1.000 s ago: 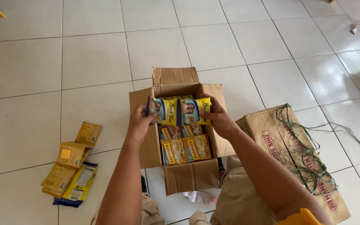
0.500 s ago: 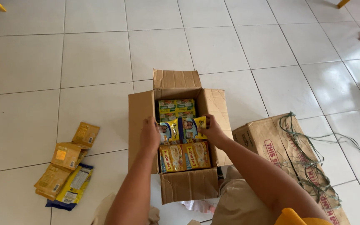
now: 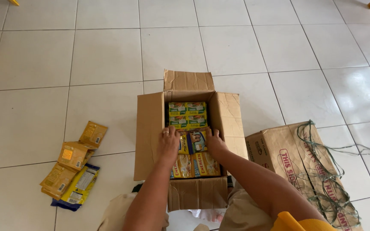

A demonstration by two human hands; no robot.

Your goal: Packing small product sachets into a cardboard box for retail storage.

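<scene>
An open cardboard box (image 3: 150,128) sits on the tiled floor in front of me, its flaps spread outward. Inside lie rows of yellow and green sachet packs (image 3: 187,114). My left hand (image 3: 169,143) and my right hand (image 3: 214,143) grip a bundle of yellow sachets (image 3: 192,142) between them, low inside the box, between the far row and the near row of packs (image 3: 194,165). A ring shows on my left hand.
A second, closed cardboard box (image 3: 287,158) lies to the right, with loose green twine (image 3: 322,171) draped over it. A pile of yellow packets (image 3: 73,164) lies on the floor to the left. White floor tiles (image 3: 236,47) surround everything.
Both hands have lowered the bundle of sachets from above the far end of the box down into its middle. The far row of packs is now uncovered.
</scene>
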